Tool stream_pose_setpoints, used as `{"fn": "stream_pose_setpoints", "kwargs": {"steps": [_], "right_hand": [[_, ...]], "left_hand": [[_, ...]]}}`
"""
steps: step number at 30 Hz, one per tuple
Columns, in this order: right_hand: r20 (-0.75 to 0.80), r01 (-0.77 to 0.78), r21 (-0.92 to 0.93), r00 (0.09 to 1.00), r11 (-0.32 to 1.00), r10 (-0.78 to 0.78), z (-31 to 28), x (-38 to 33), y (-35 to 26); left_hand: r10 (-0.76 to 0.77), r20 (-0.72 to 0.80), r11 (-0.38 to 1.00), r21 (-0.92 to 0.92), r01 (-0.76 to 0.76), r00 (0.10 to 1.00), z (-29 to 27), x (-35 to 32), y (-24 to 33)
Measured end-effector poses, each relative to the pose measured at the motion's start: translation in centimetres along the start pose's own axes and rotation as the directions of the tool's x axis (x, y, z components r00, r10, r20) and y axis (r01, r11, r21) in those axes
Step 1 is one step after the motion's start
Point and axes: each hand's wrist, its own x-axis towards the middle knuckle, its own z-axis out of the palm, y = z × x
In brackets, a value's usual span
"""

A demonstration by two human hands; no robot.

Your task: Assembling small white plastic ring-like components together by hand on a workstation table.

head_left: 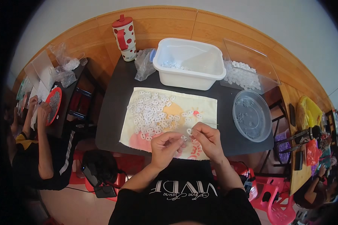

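My left hand (165, 147) and my right hand (207, 139) meet over the near edge of a cream printed cloth (208, 107) on a dark table (114, 108). The right hand's fingertips pinch a small white plastic piece (189, 131). Fingers of the left hand are closed around another small white piece (183, 138) right beside it. A heap of several small white plastic pieces (151, 112) lies on the cloth, just beyond my hands.
A white tub (188, 63) with a few pieces stands behind the cloth. Right of it are a clear tray of white pieces (244, 75) and a round clear lid (252, 115). A red dotted tumbler (124, 36) and clear bags (143, 64) stand at the back. A seated person (37, 142) works at the left.
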Motion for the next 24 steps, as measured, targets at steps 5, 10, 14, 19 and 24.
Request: {"fn": "stream_pose_setpoints", "kwargs": {"steps": [5,10,14,19,24], "right_hand": [[0.039,0.007,-0.071,0.999,0.997,-0.004,-0.1,0.2,-0.2],[0.119,0.026,-0.109,0.993,0.994,-0.013,-0.1,0.4,-0.6],[0.153,0.029,-0.139,0.988,0.990,-0.008,-0.3,0.5,-0.6],[0.233,0.016,-0.178,0.972,0.984,0.026,-0.8,0.8,-1.2],[0.319,-0.015,-0.103,0.947,0.995,0.047,-1.2,1.2,-1.0]], "left_hand": [[0.008,0.006,1.000,-0.008,-0.008,1.000,-0.1,0.0,-0.1],[-0.009,0.019,0.998,-0.063,0.010,1.000,-0.3,0.0,-0.2],[0.000,0.031,0.998,-0.064,0.002,1.000,-0.1,0.0,0.0],[-0.003,0.044,0.999,-0.050,0.005,0.999,-0.4,-0.2,-0.4],[0.031,0.064,0.999,-0.030,-0.030,0.997,-0.3,-0.5,-0.3]]}}
